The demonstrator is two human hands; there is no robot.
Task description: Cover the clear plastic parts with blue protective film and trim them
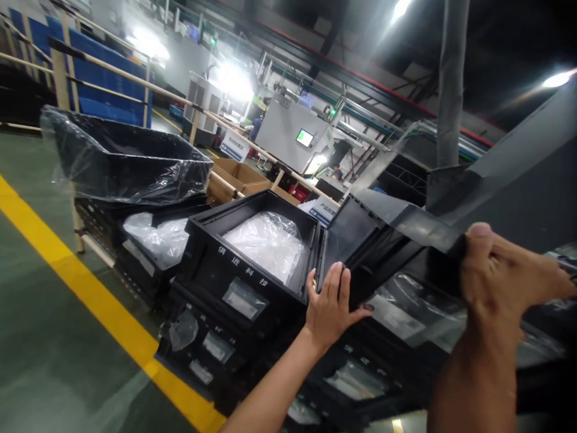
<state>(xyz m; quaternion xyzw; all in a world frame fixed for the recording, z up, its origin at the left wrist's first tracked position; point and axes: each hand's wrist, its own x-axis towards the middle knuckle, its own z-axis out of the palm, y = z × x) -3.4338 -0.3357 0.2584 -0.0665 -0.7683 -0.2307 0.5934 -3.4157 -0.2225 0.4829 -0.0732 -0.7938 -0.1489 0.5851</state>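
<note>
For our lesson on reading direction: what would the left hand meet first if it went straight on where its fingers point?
Most likely the tilted black crate, whose wall lies just beyond the left hand in the picture; depth is unclear, so they may already touch.

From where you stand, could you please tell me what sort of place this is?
Probably a factory or workshop: a large grey machine with a lit screen stands in the background, a yellow line marks the floor, and black crates are stacked in front.
</note>
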